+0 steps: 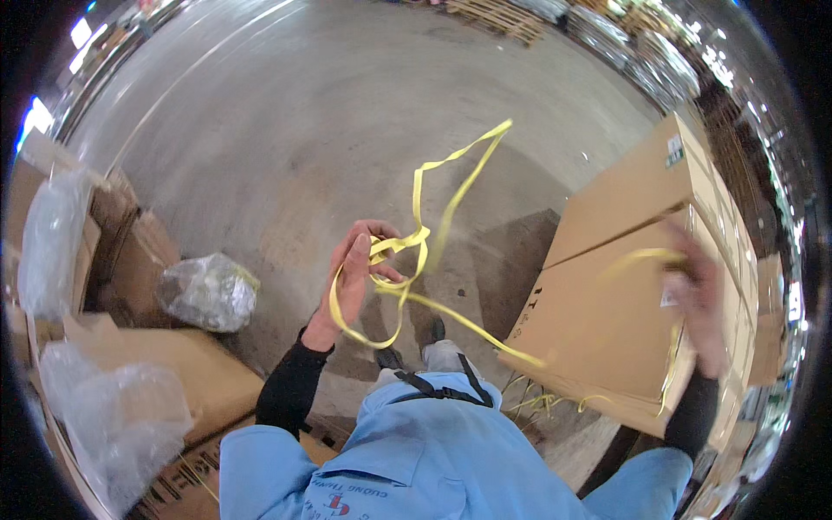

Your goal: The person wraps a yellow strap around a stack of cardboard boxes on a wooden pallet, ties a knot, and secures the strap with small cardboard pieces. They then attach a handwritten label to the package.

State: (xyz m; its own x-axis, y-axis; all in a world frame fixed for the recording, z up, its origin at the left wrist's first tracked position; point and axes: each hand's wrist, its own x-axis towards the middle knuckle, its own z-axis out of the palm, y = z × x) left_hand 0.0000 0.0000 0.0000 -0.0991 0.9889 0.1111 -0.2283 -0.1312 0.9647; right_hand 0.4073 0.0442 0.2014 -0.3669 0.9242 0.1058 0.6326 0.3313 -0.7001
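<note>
Fingers of L hand (351,270) clamped on flat yellow plastic strap (424,236), looped midair.
R hand (696,286) blurred nr R edge of big brown cardboard box (581,303), fingers: can't tell; one strap length twd near-L corner.

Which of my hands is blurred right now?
The right hand, seen over the large cardboard boxes; the left hand, with loops of yellow strap, looks sharper.

The worker over there wears a light blue shirt (503,451), a red emblem (336,502) on its left chest, with close-fitting black sleeves (290,381) under the blue ones. A black strap (418,381) with a buckle (447,393) crosses the waist, above greyish trousers (446,357). Left hand (351,277) and right hand (696,286) are bare.
</note>
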